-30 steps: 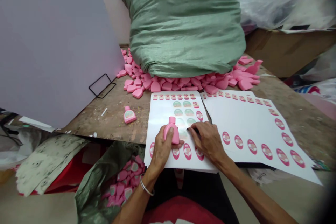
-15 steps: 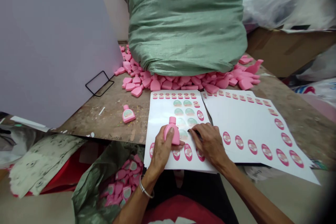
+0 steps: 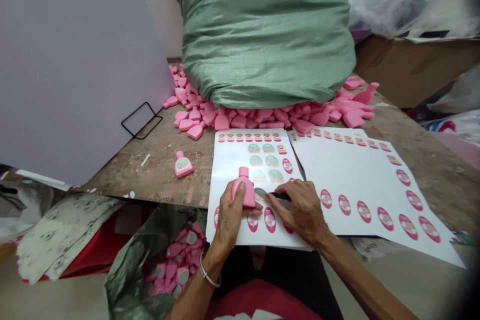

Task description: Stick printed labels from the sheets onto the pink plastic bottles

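My left hand (image 3: 230, 207) grips a small pink toy bottle (image 3: 245, 192), upright with its cap away from me and no label on the side I see. It rests over a white sticker sheet (image 3: 228, 165). In my right hand (image 3: 302, 207) is a slim black tool (image 3: 280, 195), its exact kind not clear. The right fingertips are at a green sticker (image 3: 260, 192) beside the bottle; its edge looks darker and lifted. More green stickers (image 3: 268, 148) and pink oval stickers (image 3: 270, 220) remain on the sheet. A labelled pink bottle (image 3: 183, 164) lies to the left.
Pink bottles (image 3: 240, 121) are heaped under a large green sack (image 3: 266, 35) at the back. More sticker sheets (image 3: 352, 170) fan out on the right. A wire stand (image 3: 141, 120) is at left. Below the table edge, an open green bag (image 3: 129, 245) contains labelled bottles.
My right hand has shifted slightly towards me, and more of the black tool shows. The green sticker at its fingertips now looks raised. The left hand keeps the bottle nearly still.
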`<state>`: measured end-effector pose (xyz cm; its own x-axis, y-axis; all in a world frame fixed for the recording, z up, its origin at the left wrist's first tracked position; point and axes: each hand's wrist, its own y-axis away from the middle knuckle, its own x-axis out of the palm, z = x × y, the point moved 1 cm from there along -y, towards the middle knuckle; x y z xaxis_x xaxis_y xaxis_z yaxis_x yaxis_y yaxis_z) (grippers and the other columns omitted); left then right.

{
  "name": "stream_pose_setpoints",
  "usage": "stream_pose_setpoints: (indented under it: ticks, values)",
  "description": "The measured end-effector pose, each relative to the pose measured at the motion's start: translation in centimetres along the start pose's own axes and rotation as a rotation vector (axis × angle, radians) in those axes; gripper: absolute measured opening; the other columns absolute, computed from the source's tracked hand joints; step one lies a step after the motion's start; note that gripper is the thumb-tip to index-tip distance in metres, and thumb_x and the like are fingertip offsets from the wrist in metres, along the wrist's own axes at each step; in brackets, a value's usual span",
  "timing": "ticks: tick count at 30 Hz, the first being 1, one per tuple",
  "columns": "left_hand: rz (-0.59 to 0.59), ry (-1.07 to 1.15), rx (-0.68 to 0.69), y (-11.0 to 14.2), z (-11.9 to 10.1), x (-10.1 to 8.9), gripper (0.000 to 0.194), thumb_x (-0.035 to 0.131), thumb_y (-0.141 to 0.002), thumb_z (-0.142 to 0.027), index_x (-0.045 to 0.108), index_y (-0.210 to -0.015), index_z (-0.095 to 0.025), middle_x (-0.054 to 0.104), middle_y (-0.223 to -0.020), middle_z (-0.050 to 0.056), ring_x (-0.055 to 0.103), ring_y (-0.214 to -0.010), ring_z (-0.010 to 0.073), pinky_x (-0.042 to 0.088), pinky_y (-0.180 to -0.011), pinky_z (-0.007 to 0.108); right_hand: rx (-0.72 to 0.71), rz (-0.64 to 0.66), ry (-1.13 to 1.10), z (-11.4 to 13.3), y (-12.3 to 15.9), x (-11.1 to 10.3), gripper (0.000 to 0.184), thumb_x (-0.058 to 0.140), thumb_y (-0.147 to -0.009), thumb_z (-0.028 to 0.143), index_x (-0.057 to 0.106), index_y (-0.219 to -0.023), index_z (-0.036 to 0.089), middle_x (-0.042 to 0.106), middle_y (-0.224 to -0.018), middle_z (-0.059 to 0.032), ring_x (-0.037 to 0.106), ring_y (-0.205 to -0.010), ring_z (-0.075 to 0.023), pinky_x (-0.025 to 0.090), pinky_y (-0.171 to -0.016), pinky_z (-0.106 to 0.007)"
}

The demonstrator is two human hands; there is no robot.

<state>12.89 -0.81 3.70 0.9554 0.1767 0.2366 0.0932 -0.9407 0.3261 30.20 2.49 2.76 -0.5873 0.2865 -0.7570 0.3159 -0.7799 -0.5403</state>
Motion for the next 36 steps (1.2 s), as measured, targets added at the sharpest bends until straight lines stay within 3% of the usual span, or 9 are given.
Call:
stream_pose_setpoints:
  ticks: [3, 6, 10, 14, 29, 34, 36]
  values:
    - [-0.014, 0.095, 0.026, 0.2, 0.0, 0.0, 0.051, 0.053, -0.085, -0.057, 0.054, -0.113, -0.015, 0.069, -0.081, 0.007, 0.068, -0.060, 0.0169, 0.056, -0.054, 0.026, 0.246, -0.086, -0.211, 0.5, -0.5, -1.6, 0.019, 0.065, -0.081, 0.038, 0.057, -0.075, 0.021, 0.063, -0.070, -0.0015, 0.056, -0.065, -0.0158, 0.044, -0.065, -0.031]
    - [0.002, 0.255, 0.020, 0.7, -0.6, 0.4, 0.056, 0.050, -0.084, -0.061, 0.056, -0.109, -0.010, 0.070, -0.082, 0.011, 0.069, -0.065, 0.0193, 0.056, -0.056, 0.027, 0.449, -0.058, -0.409, 1.6, -1.5, -2.9, 0.021, 0.064, -0.081, 0.042, 0.062, -0.077, 0.021, 0.065, -0.072, -0.0007, 0.057, -0.059, -0.0132, 0.047, -0.056, -0.026]
    - [0.030, 0.375, -0.004, 1.3, -1.3, 1.1, 0.058, 0.047, -0.085, -0.062, 0.060, -0.108, -0.009, 0.071, -0.081, 0.011, 0.069, -0.069, 0.0206, 0.056, -0.058, 0.028, 0.389, 0.037, -0.512, 3.5, -2.5, -2.9, 0.022, 0.063, -0.082, 0.039, 0.072, -0.093, 0.023, 0.072, -0.086, -0.0031, 0.063, -0.071, -0.0160, 0.051, -0.062, -0.028]
    - [0.054, 0.391, 0.003, 1.4, -1.4, 1.3, 0.056, 0.046, -0.087, -0.060, 0.061, -0.110, -0.012, 0.072, -0.085, 0.010, 0.070, -0.069, 0.0195, 0.057, -0.059, 0.028, 0.339, 0.046, -0.527, 4.4, -2.5, -2.1, 0.020, 0.063, -0.084, 0.037, 0.073, -0.095, 0.023, 0.072, -0.090, -0.0044, 0.065, -0.080, -0.0183, 0.052, -0.070, -0.031]
    - [-0.021, 0.424, -0.032, 1.3, -1.5, 1.1, 0.054, 0.050, -0.085, -0.059, 0.061, -0.106, -0.011, 0.071, -0.095, 0.012, 0.069, -0.080, 0.0211, 0.058, -0.058, 0.027, 0.291, 0.041, -0.517, 4.9, -2.7, -1.6, 0.018, 0.062, -0.085, 0.035, 0.073, -0.094, 0.024, 0.071, -0.084, -0.0047, 0.062, -0.078, -0.0193, 0.052, -0.074, -0.036]
    - [0.053, 0.424, -0.002, 1.4, -1.7, 1.1, 0.055, 0.048, -0.085, -0.061, 0.061, -0.106, -0.012, 0.070, -0.089, 0.010, 0.069, -0.077, 0.0206, 0.058, -0.060, 0.029, 0.270, 0.043, -0.488, 4.8, -2.6, -1.5, 0.019, 0.062, -0.085, 0.035, 0.072, -0.095, 0.023, 0.070, -0.084, -0.0049, 0.062, -0.076, -0.0188, 0.051, -0.071, -0.035]
    - [0.094, 0.396, 0.032, 1.5, -1.7, 1.0, 0.049, 0.055, -0.084, -0.055, 0.059, -0.109, -0.014, 0.069, -0.090, 0.008, 0.069, -0.074, 0.0189, 0.058, -0.062, 0.029, 0.239, 0.040, -0.430, 4.6, -2.5, -1.5, 0.020, 0.060, -0.086, 0.036, 0.072, -0.095, 0.023, 0.070, -0.083, -0.0056, 0.062, -0.076, -0.0190, 0.050, -0.071, -0.035]
